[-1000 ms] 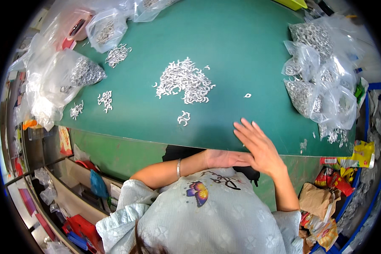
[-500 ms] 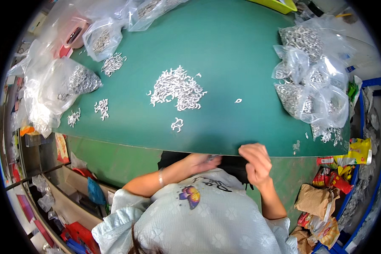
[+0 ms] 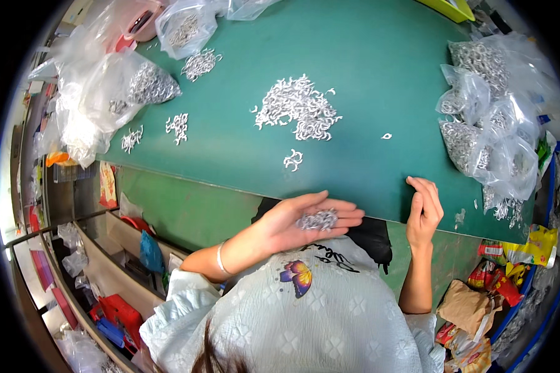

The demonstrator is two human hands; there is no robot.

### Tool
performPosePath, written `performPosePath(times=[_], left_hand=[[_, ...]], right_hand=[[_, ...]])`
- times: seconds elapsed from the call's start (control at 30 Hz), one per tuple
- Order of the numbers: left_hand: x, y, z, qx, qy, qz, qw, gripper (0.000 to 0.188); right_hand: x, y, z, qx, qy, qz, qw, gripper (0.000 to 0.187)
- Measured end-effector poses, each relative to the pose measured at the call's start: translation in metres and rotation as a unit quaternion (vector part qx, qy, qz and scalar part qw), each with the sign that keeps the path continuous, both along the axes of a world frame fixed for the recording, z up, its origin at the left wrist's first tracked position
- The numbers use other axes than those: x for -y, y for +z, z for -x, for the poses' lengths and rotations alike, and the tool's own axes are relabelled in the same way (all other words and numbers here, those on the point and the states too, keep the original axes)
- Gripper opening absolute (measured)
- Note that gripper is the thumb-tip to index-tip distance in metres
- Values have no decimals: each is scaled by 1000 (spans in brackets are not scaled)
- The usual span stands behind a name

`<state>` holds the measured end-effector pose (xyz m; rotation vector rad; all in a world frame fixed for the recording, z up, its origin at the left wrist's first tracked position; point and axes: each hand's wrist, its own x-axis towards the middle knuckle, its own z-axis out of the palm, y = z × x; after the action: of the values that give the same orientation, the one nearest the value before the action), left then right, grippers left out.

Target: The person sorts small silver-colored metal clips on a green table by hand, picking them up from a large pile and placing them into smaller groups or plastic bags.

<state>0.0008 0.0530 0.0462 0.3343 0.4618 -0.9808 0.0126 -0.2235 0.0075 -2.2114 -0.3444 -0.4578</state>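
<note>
My left hand (image 3: 280,227) is palm up at the table's near edge, fingers stretched out. On its palm and fingers lies a heap of small silvery metal pieces (image 3: 317,219). At the near edge on the right, my right hand (image 3: 425,208) has loosely bent fingers, the thumb apart from them, and nothing visible in its grasp. Ahead of my hands, a large pile of small curved metal pieces (image 3: 298,109) is spread on the green tabletop (image 3: 242,149). Nearer stands a little cluster of curved pieces (image 3: 293,160). A single pointed loop-shaped piece (image 3: 386,136) lies apart to the right.
Small piles (image 3: 177,128) of metal pieces dot the left of the table. Clear plastic bags (image 3: 149,84) of pieces stand at left, with more bags (image 3: 479,137) along the right edge. A yellow tray (image 3: 451,7) is at the far right. Open drawers (image 3: 127,248) are below left.
My left hand has come up from below the table edge and turned palm up, showing the metal pieces. My right hand has shifted right. The whole view has shifted, moving the table rightward and up.
</note>
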Motion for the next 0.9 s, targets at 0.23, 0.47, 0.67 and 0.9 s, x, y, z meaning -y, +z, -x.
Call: performPosePath(times=[0.23, 0.47, 0.67, 0.9], left_hand=[[63, 32, -33, 19, 28, -133, 991, 43], [97, 39, -52, 57, -28, -204, 977, 39], [175, 94, -114, 218, -38, -103, 970, 41], [243, 99, -161, 259, -117, -210, 935, 50]], right_hand=[[10, 1, 6, -15, -81, -59, 995, 16], [7, 0, 3, -6, -99, -110, 989, 12], [6, -1, 3, 14, -130, -111, 985, 11], [9, -3, 0, 22, -137, -117, 983, 10]])
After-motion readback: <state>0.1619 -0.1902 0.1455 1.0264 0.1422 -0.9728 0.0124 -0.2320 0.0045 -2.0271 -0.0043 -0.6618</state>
